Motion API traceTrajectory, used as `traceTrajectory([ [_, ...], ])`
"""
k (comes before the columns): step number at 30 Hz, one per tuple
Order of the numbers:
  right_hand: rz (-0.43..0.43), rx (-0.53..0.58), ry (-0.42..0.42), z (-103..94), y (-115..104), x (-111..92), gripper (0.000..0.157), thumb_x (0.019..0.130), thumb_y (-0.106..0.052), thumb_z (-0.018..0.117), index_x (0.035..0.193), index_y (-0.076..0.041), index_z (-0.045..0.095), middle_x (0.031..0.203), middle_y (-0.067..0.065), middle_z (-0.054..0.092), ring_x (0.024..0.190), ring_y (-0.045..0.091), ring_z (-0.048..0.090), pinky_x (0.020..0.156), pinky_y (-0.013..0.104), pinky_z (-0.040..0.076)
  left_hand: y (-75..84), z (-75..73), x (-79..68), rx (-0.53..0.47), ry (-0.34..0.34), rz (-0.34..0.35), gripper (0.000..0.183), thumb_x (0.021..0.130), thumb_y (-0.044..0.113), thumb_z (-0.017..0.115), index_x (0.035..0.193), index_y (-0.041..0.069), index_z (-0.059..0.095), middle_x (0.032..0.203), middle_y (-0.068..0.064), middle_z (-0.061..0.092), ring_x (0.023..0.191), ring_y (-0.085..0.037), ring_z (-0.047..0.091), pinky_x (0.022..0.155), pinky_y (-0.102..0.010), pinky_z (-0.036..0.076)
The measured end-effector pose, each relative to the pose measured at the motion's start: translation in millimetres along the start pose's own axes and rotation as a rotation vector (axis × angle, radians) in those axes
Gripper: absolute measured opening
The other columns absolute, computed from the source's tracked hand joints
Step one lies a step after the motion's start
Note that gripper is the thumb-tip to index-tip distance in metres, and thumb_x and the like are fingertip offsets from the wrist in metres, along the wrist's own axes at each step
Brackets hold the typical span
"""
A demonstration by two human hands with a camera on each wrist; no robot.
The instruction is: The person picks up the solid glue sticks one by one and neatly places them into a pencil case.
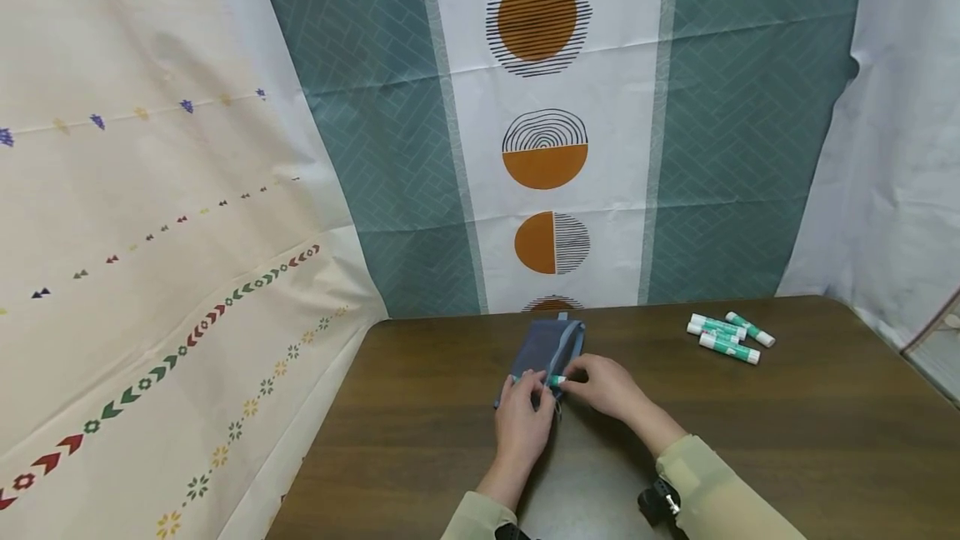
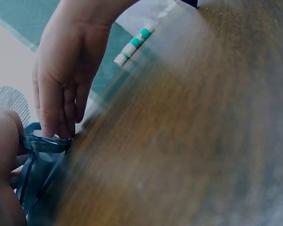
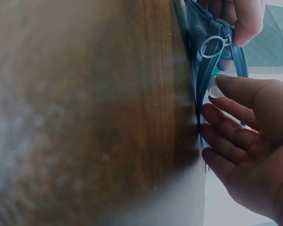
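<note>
A blue zippered pouch (image 1: 537, 347) lies near the far edge of the table, its zip side turned to the right. My left hand (image 1: 522, 425) grips the near part of the pouch by the zip. With thumb and forefinger my right hand (image 1: 606, 390) pinches the white end of a glue stick (image 1: 557, 380) at the pouch's opening. In the right wrist view the stick's green part (image 3: 216, 71) passes in behind the zip edge, and the far end is hidden. A round zipper pull (image 3: 213, 47) hangs at the end of the zip.
Several more white-and-green glue sticks (image 1: 729, 348) lie in a loose group at the far right of the brown table (image 1: 630, 473). A patterned cloth (image 1: 555, 90) hangs behind the far edge, and a cream cloth (image 1: 187, 273) hangs at the left.
</note>
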State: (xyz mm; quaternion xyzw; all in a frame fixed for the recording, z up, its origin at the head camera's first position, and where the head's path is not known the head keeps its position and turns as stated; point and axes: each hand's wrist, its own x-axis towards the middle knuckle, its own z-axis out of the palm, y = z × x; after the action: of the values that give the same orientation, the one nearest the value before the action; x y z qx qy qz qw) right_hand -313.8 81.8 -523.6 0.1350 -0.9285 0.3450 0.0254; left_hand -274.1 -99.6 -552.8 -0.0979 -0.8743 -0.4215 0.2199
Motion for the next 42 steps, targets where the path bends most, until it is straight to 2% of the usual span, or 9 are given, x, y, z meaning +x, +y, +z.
traceTrajectory([
  [4,-0.024,-0.029,-0.012,2.6,-0.2,1.6,0.007,0.098,-0.024,0.084,0.099,-0.018,0.082,0.097,-0.005,0.075,0.089,0.015,0.067,0.085,0.048,0.059,-1.1,0.7,-1.5,-0.004,0.005,0.004,0.016,0.097,0.009,0.07,0.084,0.017,0.069,0.13,-0.005,0.08,0.137,-0.053,0.061,0.11,-0.074,0.048],
  [10,-0.025,-0.042,-0.014,4.5,-3.1,2.5,0.005,0.098,-0.023,0.084,0.099,-0.019,0.083,0.1,-0.004,0.076,0.095,0.019,0.069,0.089,0.051,0.059,-2.0,1.2,-3.2,-0.012,-0.013,0.0,0.015,0.097,0.009,0.07,0.085,0.017,0.068,0.131,-0.007,0.08,0.14,-0.052,0.059,0.112,-0.074,0.046],
  [19,-0.027,-0.073,0.003,7.9,-4.3,2.9,0.006,0.096,-0.023,0.087,0.096,-0.019,0.083,0.1,-0.002,0.073,0.102,0.025,0.065,0.087,0.051,0.056,-1.9,2.0,-3.6,-0.016,-0.03,0.001,0.016,0.098,0.009,0.069,0.085,0.018,0.068,0.133,-0.006,0.079,0.141,-0.051,0.058,0.112,-0.073,0.047],
  [29,-0.027,-0.088,0.009,10.2,-4.9,3.7,0.008,0.095,-0.024,0.087,0.099,-0.018,0.084,0.108,0.005,0.073,0.108,0.031,0.064,0.09,0.053,0.055,-1.4,2.1,-2.7,-0.021,-0.042,-0.017,0.015,0.099,0.011,0.069,0.086,0.018,0.067,0.135,-0.005,0.078,0.143,-0.054,0.055,0.112,-0.073,0.046],
  [38,-0.031,-0.093,-0.007,9.8,-3.9,4.2,0.01,0.095,-0.025,0.087,0.104,-0.021,0.085,0.108,0.003,0.069,0.101,0.026,0.059,0.083,0.048,0.053,-0.8,4.1,-3.3,0.005,0.011,0.048,0.013,0.096,0.01,0.069,0.084,0.016,0.067,0.13,-0.007,0.08,0.135,-0.057,0.061,0.105,-0.077,0.049],
  [42,-0.035,-0.088,-0.013,10.1,-3.5,4.5,0.008,0.095,-0.025,0.087,0.103,-0.023,0.086,0.106,0.002,0.068,0.101,0.025,0.059,0.083,0.046,0.052,-0.9,2.9,-2.4,-0.008,-0.017,0.016,0.016,0.097,0.01,0.068,0.084,0.017,0.067,0.133,-0.006,0.079,0.139,-0.056,0.058,0.109,-0.075,0.047],
])
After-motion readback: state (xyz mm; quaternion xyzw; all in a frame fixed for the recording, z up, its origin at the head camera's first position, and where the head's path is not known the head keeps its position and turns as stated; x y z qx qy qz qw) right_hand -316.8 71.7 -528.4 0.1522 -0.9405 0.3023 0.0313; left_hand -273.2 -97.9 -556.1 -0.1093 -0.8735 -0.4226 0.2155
